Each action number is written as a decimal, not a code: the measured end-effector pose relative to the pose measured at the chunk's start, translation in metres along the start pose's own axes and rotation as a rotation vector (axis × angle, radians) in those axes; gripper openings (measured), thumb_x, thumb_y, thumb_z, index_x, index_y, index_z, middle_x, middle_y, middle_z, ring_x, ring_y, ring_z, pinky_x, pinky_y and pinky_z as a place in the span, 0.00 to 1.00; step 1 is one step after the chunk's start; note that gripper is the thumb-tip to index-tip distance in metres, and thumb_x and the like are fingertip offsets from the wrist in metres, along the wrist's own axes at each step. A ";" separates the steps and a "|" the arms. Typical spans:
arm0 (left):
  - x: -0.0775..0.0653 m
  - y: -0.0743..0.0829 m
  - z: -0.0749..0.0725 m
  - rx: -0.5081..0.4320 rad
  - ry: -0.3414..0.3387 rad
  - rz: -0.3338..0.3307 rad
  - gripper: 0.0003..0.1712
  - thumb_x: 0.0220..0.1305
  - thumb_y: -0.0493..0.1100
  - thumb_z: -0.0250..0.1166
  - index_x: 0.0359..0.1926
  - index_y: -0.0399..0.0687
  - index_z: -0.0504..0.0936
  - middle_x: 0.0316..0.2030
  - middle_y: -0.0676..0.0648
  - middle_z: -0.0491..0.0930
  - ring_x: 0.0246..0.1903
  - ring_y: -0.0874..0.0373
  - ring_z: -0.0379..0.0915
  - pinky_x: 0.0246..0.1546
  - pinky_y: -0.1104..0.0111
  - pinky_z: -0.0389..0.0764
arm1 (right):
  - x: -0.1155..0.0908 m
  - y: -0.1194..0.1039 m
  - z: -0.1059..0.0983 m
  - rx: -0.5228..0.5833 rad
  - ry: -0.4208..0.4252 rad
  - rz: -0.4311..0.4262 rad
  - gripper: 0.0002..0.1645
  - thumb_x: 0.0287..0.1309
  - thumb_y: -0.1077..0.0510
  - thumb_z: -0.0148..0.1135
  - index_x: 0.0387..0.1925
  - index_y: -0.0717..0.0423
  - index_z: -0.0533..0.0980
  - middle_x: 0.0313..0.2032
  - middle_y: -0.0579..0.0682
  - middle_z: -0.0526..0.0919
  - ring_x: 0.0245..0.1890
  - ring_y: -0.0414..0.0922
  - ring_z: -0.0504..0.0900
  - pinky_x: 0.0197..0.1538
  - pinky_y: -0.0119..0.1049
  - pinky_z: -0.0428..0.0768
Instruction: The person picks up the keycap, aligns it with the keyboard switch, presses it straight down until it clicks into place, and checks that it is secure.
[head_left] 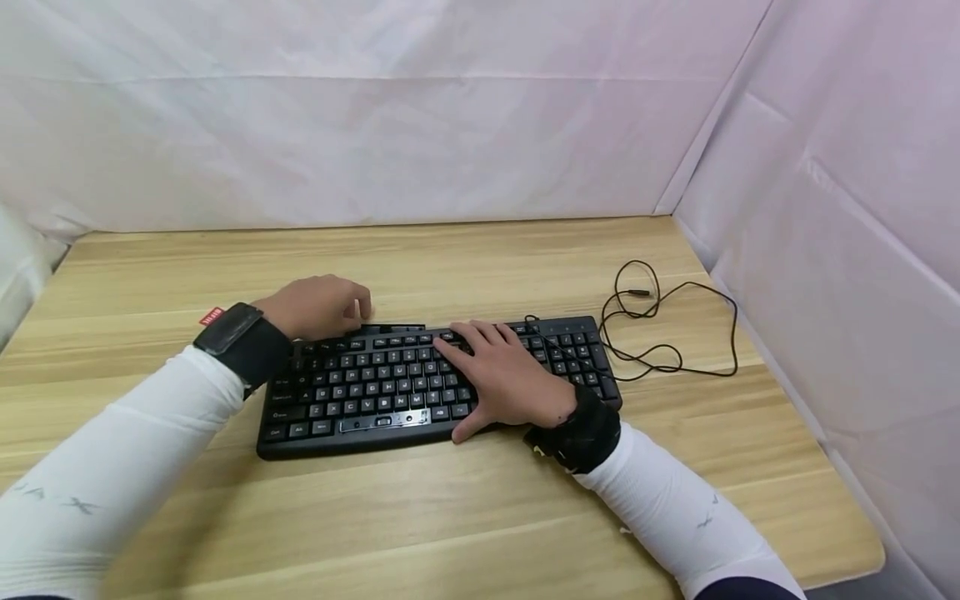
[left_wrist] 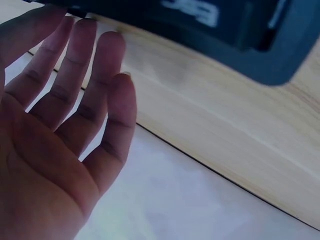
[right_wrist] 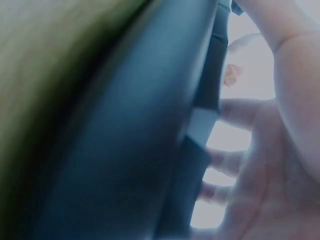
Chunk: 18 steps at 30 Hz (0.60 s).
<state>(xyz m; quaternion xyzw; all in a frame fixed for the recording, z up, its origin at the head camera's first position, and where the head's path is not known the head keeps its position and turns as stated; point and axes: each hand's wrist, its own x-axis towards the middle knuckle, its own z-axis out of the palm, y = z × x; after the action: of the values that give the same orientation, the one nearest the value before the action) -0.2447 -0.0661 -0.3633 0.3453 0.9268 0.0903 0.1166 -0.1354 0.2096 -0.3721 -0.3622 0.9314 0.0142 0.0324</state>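
Note:
A black keyboard (head_left: 390,383) lies on the table with its keys up. At its back left edge, my left hand (head_left: 318,307) reaches down beside a thin black strip (head_left: 397,327) that juts out behind the keys. In the left wrist view, the thumb and index fingertip of the left hand (left_wrist: 55,115) come together at the keyboard's back edge (left_wrist: 200,45), the other fingers bent loosely behind it. Spread flat, my right hand (head_left: 506,379) rests across the keys right of the middle, its thumb over the front edge. The right wrist view shows its fingers against the keys.
A thin black cable (head_left: 712,372) loops over the table right of the keyboard, its plug (head_left: 639,292) near the back. The wooden table (head_left: 480,517) meets white cloth (head_left: 375,150) at the back and right.

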 end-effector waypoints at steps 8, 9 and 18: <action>0.006 -0.009 0.000 0.022 0.023 -0.054 0.07 0.60 0.37 0.62 0.39 0.49 0.83 0.33 0.47 0.82 0.32 0.55 0.75 0.32 0.56 0.79 | -0.004 0.002 0.001 -0.006 0.025 -0.006 0.74 0.25 0.17 0.60 0.72 0.52 0.53 0.69 0.61 0.55 0.66 0.56 0.52 0.64 0.59 0.58; 0.006 -0.009 0.000 0.020 0.017 -0.058 0.07 0.60 0.37 0.62 0.39 0.48 0.83 0.33 0.46 0.82 0.32 0.54 0.75 0.32 0.55 0.79 | -0.005 0.002 0.001 -0.002 0.019 -0.006 0.74 0.26 0.17 0.60 0.72 0.52 0.53 0.69 0.61 0.55 0.66 0.56 0.52 0.64 0.60 0.58; 0.007 -0.002 0.001 -0.033 0.020 0.000 0.10 0.60 0.46 0.61 0.42 0.50 0.82 0.35 0.47 0.83 0.34 0.55 0.76 0.37 0.54 0.79 | -0.007 0.003 0.001 -0.007 0.007 0.002 0.74 0.25 0.17 0.60 0.72 0.51 0.53 0.69 0.60 0.54 0.66 0.55 0.51 0.64 0.60 0.57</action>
<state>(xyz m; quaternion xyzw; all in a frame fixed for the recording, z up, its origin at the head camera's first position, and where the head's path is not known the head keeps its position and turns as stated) -0.2510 -0.0624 -0.3653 0.3423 0.9264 0.1088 0.1131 -0.1324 0.2171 -0.3722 -0.3614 0.9318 0.0163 0.0276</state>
